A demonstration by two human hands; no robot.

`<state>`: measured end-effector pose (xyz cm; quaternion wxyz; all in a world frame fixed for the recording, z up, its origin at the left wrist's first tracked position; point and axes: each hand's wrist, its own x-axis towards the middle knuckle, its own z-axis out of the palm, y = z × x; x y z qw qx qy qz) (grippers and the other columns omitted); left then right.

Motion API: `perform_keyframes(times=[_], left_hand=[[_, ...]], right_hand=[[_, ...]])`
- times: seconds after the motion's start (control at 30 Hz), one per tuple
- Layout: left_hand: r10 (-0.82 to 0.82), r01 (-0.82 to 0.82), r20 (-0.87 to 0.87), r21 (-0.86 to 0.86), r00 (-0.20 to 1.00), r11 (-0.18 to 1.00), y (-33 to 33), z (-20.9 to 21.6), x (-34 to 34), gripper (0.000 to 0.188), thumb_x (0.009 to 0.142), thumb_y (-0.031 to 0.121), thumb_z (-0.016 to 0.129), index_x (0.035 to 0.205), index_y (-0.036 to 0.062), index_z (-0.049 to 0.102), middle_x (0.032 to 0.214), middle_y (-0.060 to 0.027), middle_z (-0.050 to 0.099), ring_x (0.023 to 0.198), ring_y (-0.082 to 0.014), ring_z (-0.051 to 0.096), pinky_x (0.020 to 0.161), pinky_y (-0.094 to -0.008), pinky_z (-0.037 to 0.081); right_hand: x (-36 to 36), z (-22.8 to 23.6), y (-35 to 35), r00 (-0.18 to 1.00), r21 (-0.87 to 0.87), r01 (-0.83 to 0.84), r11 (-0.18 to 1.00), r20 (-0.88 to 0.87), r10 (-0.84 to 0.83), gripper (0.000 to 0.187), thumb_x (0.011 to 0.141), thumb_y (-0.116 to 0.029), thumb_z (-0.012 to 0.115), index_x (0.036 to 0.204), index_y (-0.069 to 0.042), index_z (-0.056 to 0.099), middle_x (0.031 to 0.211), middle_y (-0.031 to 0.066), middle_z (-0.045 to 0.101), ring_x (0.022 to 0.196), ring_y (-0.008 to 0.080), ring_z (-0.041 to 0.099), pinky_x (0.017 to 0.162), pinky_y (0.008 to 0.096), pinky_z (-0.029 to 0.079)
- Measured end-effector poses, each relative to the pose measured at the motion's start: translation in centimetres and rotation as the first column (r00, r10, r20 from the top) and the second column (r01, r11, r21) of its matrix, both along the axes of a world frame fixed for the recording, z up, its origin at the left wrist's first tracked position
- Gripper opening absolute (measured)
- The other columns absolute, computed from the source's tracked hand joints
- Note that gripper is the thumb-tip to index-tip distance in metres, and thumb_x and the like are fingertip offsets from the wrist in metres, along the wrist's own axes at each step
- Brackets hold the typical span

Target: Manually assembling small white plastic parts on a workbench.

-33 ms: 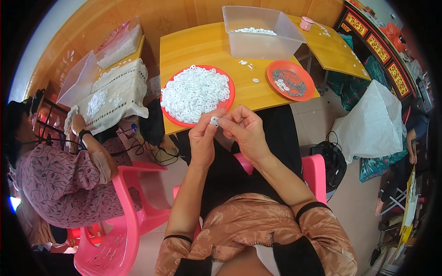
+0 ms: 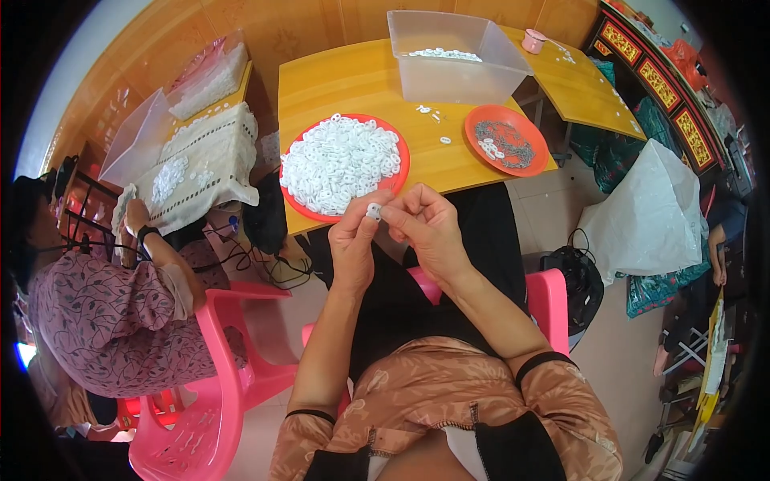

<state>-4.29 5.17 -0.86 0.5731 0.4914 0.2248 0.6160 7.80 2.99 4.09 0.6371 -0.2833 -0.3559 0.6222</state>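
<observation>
Over my lap, just off the table's near edge, my left hand (image 2: 353, 240) pinches a small white oval plastic piece with holes (image 2: 374, 212) between thumb and forefinger. My right hand (image 2: 429, 236) is closed beside it, thumb and fingertips meeting at the piece's right edge. Whatever those right fingertips grip is too small to make out. Right behind my left hand stands a red round tray (image 2: 405, 172) heaped with white oval pieces (image 2: 341, 164). Farther right, an orange-red plate (image 2: 535, 128) holds thin grey metal bits (image 2: 513, 152) and several white pieces.
A clear plastic bin (image 2: 449, 80) with white pieces stands at the back of the yellow table (image 2: 329, 84). Loose pieces lie before it. Left, a co-worker (image 2: 120, 321) sits by a cloth-covered table near a pink chair (image 2: 216, 377). A white sack (image 2: 646, 216) stands right.
</observation>
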Motion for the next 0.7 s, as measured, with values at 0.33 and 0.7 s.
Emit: perform_keyframes(times=[0.33, 0.7], left_hand=[[0.037, -0.030, 0.065, -0.096, 0.997, 0.995, -0.7, 0.8, 0.5, 0.025, 0.088, 0.013, 0.056, 0.108, -0.0012, 0.059, 0.101, -0.0010, 0.054, 0.078, -0.0059, 0.044, 0.079, -0.0223, 0.036], [-0.081, 0.090, 0.081, -0.117, 0.993, 0.989, -0.6, 0.3, -0.2, 0.029, 0.090, 0.017, 0.053, 0.113, -0.0014, 0.057, 0.105, -0.0050, 0.056, 0.091, -0.0114, 0.050, 0.080, -0.0238, 0.039]], right_hand=[[0.7, 0.3, 0.5, 0.933, -0.136, -0.210, 0.968, 0.266, 0.240, 0.022, 0.091, -0.022, 0.054, 0.085, -0.002, 0.059, 0.067, -0.0006, 0.053, 0.051, 0.0028, 0.042, 0.046, 0.0166, 0.030], [1.6, 0.3, 0.3, 0.854, 0.078, -0.205, 0.976, 0.502, 0.139, 0.019, 0.091, -0.019, 0.053, 0.087, -0.001, 0.057, 0.070, 0.0039, 0.056, 0.054, 0.0080, 0.048, 0.049, 0.0209, 0.037]])
